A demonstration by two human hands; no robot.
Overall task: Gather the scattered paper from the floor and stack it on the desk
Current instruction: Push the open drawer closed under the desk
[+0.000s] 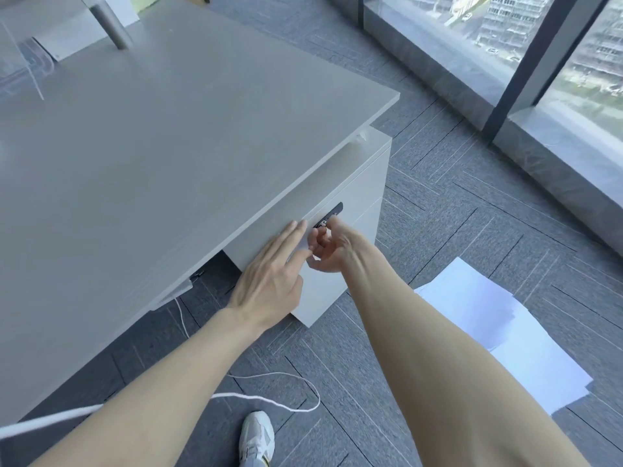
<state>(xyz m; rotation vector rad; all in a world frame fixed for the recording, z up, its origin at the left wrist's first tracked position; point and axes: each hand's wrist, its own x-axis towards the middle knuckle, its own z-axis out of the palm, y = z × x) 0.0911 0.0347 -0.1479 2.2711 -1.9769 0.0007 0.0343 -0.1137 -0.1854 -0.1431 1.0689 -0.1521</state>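
Several white paper sheets (499, 332) lie overlapped on the grey carpet at the right, under my right forearm. The grey desk (151, 156) fills the upper left. My left hand (269, 278) rests flat, fingers extended, against the front of the white drawer cabinet (364, 183) beneath the desk's edge. My right hand (332, 246) is curled at the cabinet's black lock panel (328, 215), fingertips pinching something small there; what it pinches is too small to tell. Neither hand holds paper.
A white cable (269, 396) loops across the carpet near my white shoe (256, 436). A grey metal post (111, 21) and clear acrylic stand (30, 62) sit at the desk's far side. Floor-to-ceiling windows (505, 38) with a grey sill run along the right.
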